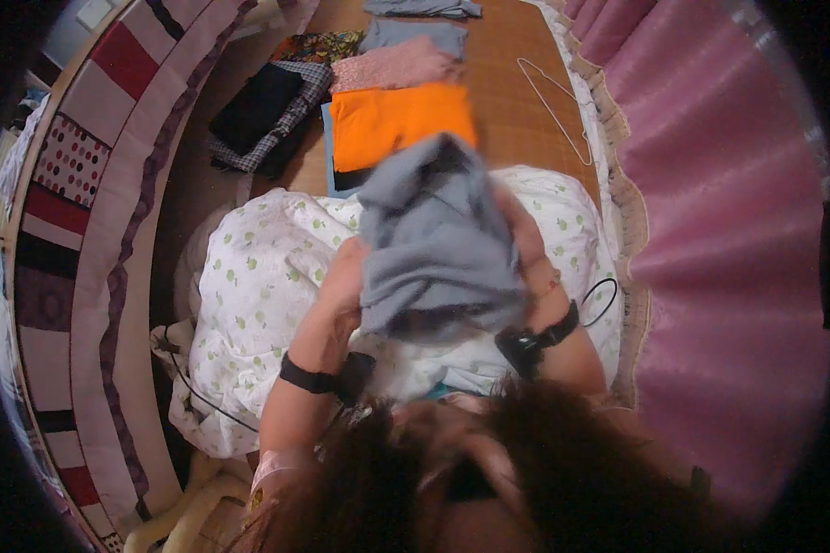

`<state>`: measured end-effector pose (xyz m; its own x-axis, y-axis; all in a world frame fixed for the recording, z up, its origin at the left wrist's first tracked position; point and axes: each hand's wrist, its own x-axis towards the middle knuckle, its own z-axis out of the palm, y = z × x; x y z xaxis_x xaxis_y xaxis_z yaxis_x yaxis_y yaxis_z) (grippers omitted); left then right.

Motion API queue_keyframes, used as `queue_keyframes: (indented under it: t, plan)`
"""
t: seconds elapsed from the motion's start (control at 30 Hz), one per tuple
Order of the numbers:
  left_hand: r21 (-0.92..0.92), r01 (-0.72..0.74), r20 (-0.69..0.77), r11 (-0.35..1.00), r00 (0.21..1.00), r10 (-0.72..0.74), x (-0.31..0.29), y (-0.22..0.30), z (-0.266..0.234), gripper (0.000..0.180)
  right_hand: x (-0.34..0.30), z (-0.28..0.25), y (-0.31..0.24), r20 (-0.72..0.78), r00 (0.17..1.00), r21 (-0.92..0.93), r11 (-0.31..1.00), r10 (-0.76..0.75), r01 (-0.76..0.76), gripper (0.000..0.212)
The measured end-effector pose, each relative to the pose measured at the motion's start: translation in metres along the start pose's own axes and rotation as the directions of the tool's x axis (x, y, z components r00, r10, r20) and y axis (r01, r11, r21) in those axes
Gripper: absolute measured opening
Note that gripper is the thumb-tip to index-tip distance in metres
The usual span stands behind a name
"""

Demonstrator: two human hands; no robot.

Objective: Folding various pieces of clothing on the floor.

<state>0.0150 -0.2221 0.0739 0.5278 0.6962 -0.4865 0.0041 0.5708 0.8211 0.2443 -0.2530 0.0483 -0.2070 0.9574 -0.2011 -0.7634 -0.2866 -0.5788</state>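
Observation:
A bunched grey garment (438,240) is held up in front of me between both hands. My left hand (347,267) grips its left side, and my right hand (520,230) has hold of the right side. Most of the fingers are behind the fabric or blurred, and the kind of garment cannot be made out. Just beyond it lies a folded orange cloth (387,118), partly covered by the raised grey garment. Underneath my forearms spreads a white quilt with green apple prints (258,253).
Past the orange cloth lie a folded pink garment (392,64) and grey-blue clothes (415,37). Black (256,106) and checked (314,85) pieces are at the left. A white hanger (555,111) rests on the brown mat (516,92). Pink curtains (710,203) hang at the right.

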Motion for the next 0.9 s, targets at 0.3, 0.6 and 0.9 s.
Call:
queue_keyframes:
  t: [0.3,0.6,0.9]
  plan:
    - [-0.538,-0.272,0.008,0.798,0.945,0.328,0.01,-0.016,-0.009,0.057,-0.046,0.022,0.022,-0.091,0.994,-0.265,0.961,0.059,-0.081,0.075]
    - [-0.146,-0.171,-0.055,0.974,0.985,0.165,0.016,-0.024,-0.021,0.055,-0.026,-0.047,0.027,0.094,0.991,-0.2,0.977,0.097,-0.077,0.094]
    - [-0.535,-0.058,0.116,0.843,0.983,0.141,0.025,-0.056,-0.079,0.033,-0.012,-0.049,0.024,0.327,0.933,-0.432,0.902,0.147,0.01,0.088]
